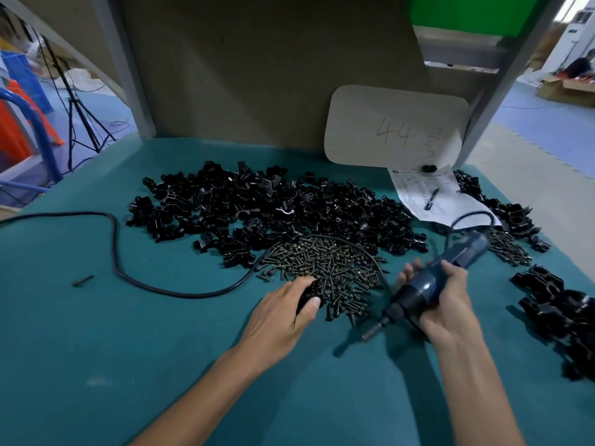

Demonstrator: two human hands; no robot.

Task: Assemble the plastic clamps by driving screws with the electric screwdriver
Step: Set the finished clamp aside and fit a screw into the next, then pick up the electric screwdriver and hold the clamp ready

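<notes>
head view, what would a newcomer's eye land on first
The wide heap of black plastic clamps across the middle of the teal table, with a pile of screws just in front. Nearer, the right hand grips the blue electric screwdriver, while the left hand holds a black part at the screws' edge.

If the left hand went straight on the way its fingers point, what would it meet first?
The heap of small dark metal screws: the left hand, gripping a black plastic piece, is at its near edge. Beyond that probably comes the black power cable arching over the heap, though depth is unclear.
</notes>
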